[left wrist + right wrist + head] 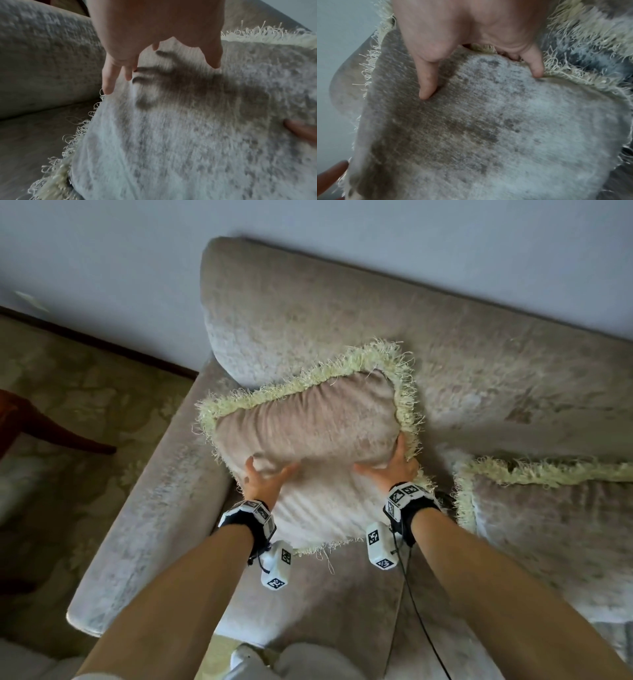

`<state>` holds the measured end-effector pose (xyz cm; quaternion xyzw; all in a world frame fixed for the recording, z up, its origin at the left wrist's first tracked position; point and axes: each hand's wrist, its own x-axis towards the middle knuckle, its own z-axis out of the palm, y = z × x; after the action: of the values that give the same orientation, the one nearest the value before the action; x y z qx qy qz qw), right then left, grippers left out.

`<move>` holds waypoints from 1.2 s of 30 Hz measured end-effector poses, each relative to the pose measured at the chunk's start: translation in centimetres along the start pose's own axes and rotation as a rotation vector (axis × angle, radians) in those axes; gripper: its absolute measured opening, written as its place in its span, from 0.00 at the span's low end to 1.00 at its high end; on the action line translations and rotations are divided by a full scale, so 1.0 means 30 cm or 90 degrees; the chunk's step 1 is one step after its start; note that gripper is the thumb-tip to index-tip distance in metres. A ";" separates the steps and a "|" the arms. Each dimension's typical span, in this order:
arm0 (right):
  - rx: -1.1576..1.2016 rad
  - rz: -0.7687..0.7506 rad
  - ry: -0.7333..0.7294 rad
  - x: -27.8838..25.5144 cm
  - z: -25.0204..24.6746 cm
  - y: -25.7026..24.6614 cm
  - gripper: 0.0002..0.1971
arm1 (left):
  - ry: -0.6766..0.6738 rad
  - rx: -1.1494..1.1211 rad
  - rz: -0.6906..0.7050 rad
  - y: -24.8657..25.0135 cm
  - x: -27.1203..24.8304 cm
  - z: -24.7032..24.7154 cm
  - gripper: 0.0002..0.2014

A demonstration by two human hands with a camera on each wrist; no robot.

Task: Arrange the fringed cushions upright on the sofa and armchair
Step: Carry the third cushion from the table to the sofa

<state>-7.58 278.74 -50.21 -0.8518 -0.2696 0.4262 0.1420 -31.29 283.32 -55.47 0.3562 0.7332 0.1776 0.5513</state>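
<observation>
A beige velvet cushion (308, 419) with pale yellow fringe stands tilted in the left corner of the sofa (342, 320), its top against the backrest. My left hand (267, 477) hovers with spread fingers at its lower left face; the left wrist view shows the fingers (108, 83) just off the cushion (188, 135), casting a shadow on it. My right hand (394, 465) grips the right edge. Its thumb (426, 88) presses the cushion (488, 128) face and its fingers dig into the fringe seam. A second fringed cushion (548, 525) sits to the right.
The sofa's left armrest (154, 508) runs beside the cushion. Beyond it lie a patterned carpet (85, 388) and a dark wooden furniture leg (51, 433). A black cable (421, 628) hangs from my right wrist over the seat. A pale wall stands behind the sofa.
</observation>
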 end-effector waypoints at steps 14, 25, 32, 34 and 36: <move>0.027 -0.086 0.019 -0.031 -0.028 -0.114 0.60 | 0.059 0.166 0.122 0.112 -0.087 -0.097 0.39; -0.001 -0.302 -0.075 -0.234 0.051 -0.409 0.47 | 0.125 0.137 0.220 0.167 -0.265 -0.418 0.40; -0.056 -0.414 -0.148 -0.446 0.259 -0.585 0.39 | 0.271 0.084 0.190 0.044 -0.389 -0.752 0.39; -0.064 -0.438 -0.176 -0.520 0.335 -0.634 0.40 | 0.310 0.059 0.180 0.000 -0.431 -0.844 0.38; -0.092 -0.469 -0.201 -0.605 0.426 -0.683 0.42 | 0.350 0.041 0.171 -0.056 -0.478 -0.945 0.37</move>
<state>-33.69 285.06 -36.39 -0.6298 -0.6046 0.4524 0.1819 -56.36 275.62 -37.47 0.4056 0.8066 0.3154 0.2922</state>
